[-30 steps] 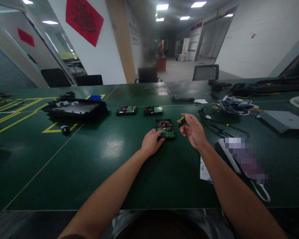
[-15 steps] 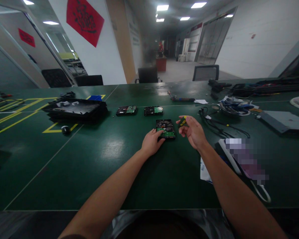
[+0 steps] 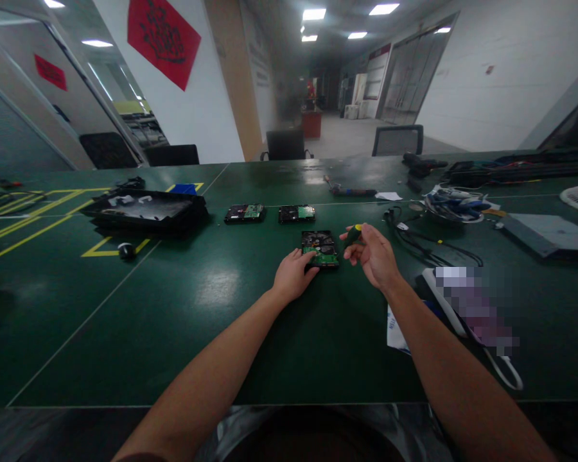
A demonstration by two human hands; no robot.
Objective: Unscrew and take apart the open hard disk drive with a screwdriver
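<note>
A hard drive [image 3: 322, 242] lies on the green table in front of me, its green circuit board facing up. My left hand [image 3: 293, 276] grips its left side and near corner, fingers on the board and thumb along the near edge. Just right of the drive, my right hand [image 3: 373, 256] pinches a screwdriver [image 3: 353, 235] by its dark green and yellow handle, apart from the drive. I cannot make out the screwdriver's shaft. Behind lie two more hard drives, one to the left [image 3: 244, 213] and one nearer the middle [image 3: 297, 213].
Black trays [image 3: 147, 212] are stacked at the left, near a small black-and-white object [image 3: 126, 250]. On the right are black cables [image 3: 414, 240], a wire bundle [image 3: 455, 204], a grey metal box [image 3: 549, 234] and a partly blurred phone-like object [image 3: 474, 308]. A slim tool [image 3: 351, 191] lies farther back.
The screwdriver handle has turned in my right hand's fingers, showing more green and less yellow. My left hand and the hard drive have stayed in place.
</note>
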